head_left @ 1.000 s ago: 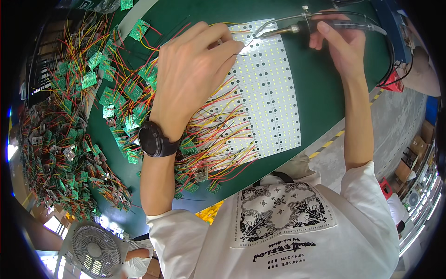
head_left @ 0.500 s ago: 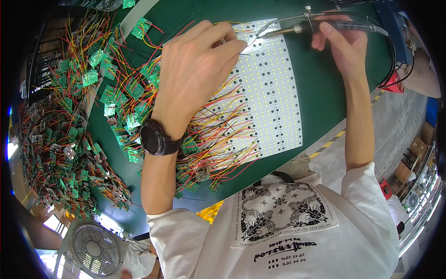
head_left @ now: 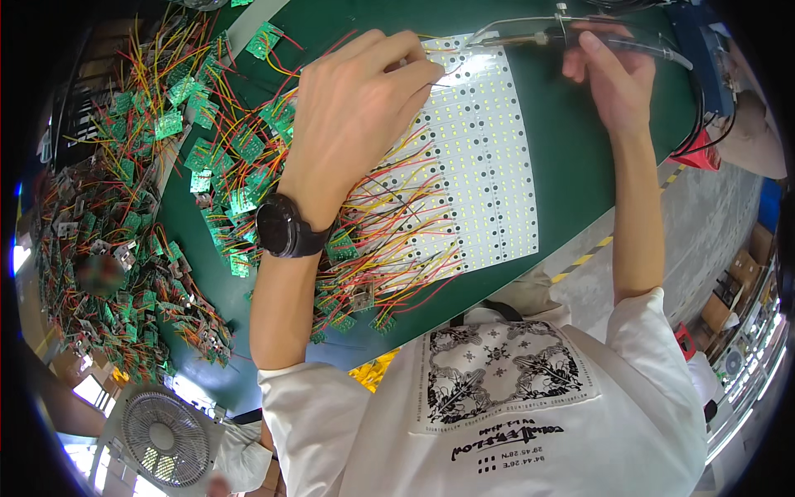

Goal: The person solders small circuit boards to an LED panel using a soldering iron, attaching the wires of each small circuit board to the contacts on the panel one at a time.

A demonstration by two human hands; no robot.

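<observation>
With its fingers pinched together, my left hand (head_left: pixel 356 108) holds a thin wire (head_left: pixel 452 73) over the upper edge of a white LED panel (head_left: pixel 489 166). A dark watch is on that wrist. My right hand (head_left: pixel 617 79) is closed around a soldering iron (head_left: pixel 571 38) with a thin feed tube (head_left: pixel 522 20) clamped along it. The iron's slim tip is over the panel's top edge, a little apart from my left fingertips. Red, yellow and black wires (head_left: pixel 406 211) lie across the panel's left part, many running to small green circuit boards (head_left: pixel 248 145).
A large heap of wired green circuit boards (head_left: pixel 124 248) lies to the left. A blue box (head_left: pixel 704 58) with cables stands at the far right of the green table (head_left: pixel 571 166). A grey fan (head_left: pixel 166 435) is at lower left, beside another person's white sleeve (head_left: pixel 240 455).
The soldering iron's tip has moved up and to the right, away from my left fingertips. My left hand has shifted slightly right, still pinching.
</observation>
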